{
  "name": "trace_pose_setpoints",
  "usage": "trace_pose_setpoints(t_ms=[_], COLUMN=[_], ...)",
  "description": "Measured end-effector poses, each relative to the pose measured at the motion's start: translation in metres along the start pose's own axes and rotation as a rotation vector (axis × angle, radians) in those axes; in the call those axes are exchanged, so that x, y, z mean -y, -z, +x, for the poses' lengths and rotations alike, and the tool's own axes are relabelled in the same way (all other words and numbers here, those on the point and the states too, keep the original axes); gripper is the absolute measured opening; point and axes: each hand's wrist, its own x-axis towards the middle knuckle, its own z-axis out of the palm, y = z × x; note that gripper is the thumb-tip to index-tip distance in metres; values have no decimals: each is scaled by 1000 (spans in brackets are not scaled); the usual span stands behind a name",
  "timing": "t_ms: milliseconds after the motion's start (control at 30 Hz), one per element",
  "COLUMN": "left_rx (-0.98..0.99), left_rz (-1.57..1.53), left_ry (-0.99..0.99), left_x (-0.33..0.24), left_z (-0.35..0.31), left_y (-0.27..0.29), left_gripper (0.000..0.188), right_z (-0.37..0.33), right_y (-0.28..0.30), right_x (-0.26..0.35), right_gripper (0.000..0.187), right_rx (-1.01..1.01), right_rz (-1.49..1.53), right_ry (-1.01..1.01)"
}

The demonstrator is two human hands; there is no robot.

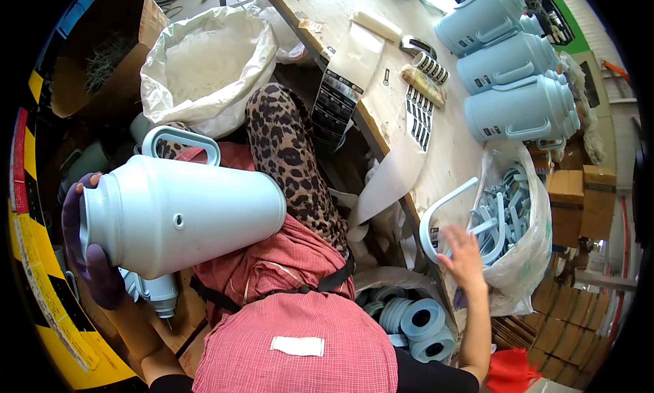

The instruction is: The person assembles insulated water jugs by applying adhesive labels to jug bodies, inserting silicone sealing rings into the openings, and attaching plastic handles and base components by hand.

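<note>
So you've got a light-blue jug body (pixel 218 202) lying on its side across your lap, wide mouth end to the left, with a loop handle (pixel 212 148) sticking up on its far side and a small round hole facing you. Your left hand (pixel 92 257), in a purple glove (bare fingertips poking out), is wrapped around that end, fingers and thumb on opposite sides of the rim.

Your right hand (pixel 464 253) is over at the edge of the worktable (pixel 446 178), right by a loose curved handle (pixel 426 226) in the same blue. Fingers look stretched out but blurry, so I can't tell if you're pinching it or just touching it.

Just beyond that hand there's a clear plastic bag (pixel 535 257) stuffed with blue handle parts (pixel 514 195). Three finished-looking blue jugs (pixel 514 114) lie in a row farther up the table, near a strip of black labels (pixel 419 117). Blue rings (pixel 422 316) sit in a bag below the table edge, and a white sack (pixel 211 59) stands past your knees.
</note>
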Motion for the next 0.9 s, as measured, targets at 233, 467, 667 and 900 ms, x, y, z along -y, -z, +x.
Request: trace_pose_setpoints(t_ms=[233,467,667,900], left_rx=[62,-185,241,317], left_rz=[-58,-105,233,0], left_ry=[4,-189,-636,-422], left_x=[-3,-44,-150,-113], left_z=[8,5,14,24], left_y=[1,-50,-129,-94], left_gripper=[79,98,45,66], right_z=[-20,34,60,159], right_y=[-29,-3,51,21], right_x=[0,34,181,235], right_gripper=[53,25,38,55], right_rx=[-23,-1000,-997,-979], right_rz=[-337,230,307,42], right_ry=[24,-125,764,1068])
